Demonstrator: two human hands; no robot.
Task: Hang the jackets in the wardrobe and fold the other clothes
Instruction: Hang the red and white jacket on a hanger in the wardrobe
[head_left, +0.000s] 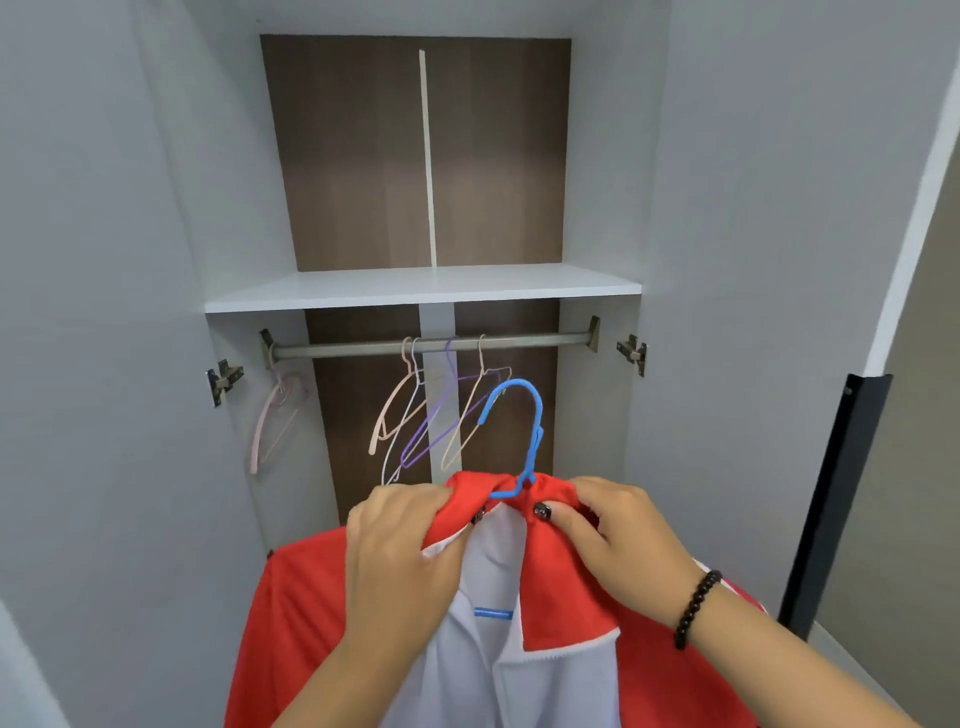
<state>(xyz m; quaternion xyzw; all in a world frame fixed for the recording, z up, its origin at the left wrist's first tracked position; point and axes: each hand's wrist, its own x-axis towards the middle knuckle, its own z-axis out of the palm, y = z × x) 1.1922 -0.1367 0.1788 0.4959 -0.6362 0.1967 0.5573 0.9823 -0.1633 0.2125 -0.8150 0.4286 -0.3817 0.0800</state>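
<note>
A red jacket (291, 603) with a white lining hangs on a blue hanger (524, 415) that I hold up in front of the open wardrobe. My left hand (395, 561) grips the left side of the red collar. My right hand (618, 540) pinches the right side of the collar beside the hanger's neck. The blue hook is below and in front of the metal rail (363, 349), apart from it. Several empty hangers (436, 410) in pink, white, purple and beige hang on the rail.
A white shelf (426, 288) spans the wardrobe just above the rail. A pale pink hanger (275, 421) hangs at the left door hinge. Open grey doors stand on both sides. A black strip (831, 499) runs down the wall corner at right.
</note>
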